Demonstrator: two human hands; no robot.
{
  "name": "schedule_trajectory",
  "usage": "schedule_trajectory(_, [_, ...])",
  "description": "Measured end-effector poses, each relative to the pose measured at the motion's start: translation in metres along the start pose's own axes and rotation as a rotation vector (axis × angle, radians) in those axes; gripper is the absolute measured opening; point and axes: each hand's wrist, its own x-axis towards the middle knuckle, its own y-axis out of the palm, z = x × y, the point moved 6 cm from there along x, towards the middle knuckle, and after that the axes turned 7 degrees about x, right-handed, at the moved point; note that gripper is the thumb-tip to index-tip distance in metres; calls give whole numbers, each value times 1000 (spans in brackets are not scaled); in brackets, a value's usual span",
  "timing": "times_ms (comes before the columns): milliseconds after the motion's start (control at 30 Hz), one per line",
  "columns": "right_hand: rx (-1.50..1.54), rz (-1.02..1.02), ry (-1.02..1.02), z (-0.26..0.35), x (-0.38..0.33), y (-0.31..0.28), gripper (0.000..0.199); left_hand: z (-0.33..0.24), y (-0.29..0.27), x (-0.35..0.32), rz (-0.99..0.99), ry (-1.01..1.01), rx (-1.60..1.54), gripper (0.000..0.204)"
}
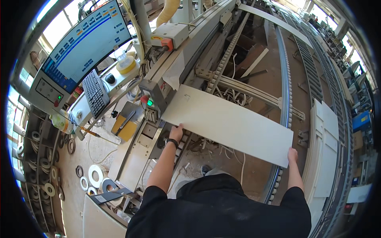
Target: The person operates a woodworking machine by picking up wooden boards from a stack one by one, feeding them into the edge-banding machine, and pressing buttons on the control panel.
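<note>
A long white panel (228, 125) is held flat over the open bed of a woodworking machine, its far left corner lying against the grey machine housing (158, 93) with the green lit button (150, 102). The panel is carried at its near long edge by 2 hands, set well apart, probably so that the long board stays level and does not sag or swing. The left hand (177, 132), with a dark watch on the wrist, is closed on the near left edge, fingers laid on top of the board. The right hand (293, 154) is clamped on the near right corner, where the board overhangs the curved roller track (286, 99). Under the panel, loose strips of edging and offcuts lie in the machine's bed. To the left, a large control screen (81, 43) and a black keyboard (95, 92) stand on a console, placed within reach of the infeed end. Near the keyboard a roll of yellow tape (127, 65) rests. Further left, coils of edge banding (95, 175) lie on the dusty floor. White panels (327, 150) are stacked at the right.
</note>
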Motion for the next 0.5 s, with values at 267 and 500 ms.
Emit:
schedule_trajectory(267, [-19, -162, 65, -11, -127, -30, 40, -18, 18, -115, 231, 402, 63, 39])
schedule_trajectory(500, [-127, -292, 260, -126, -340, -95, 40, 98, 76, -254, 789, 236, 136, 51])
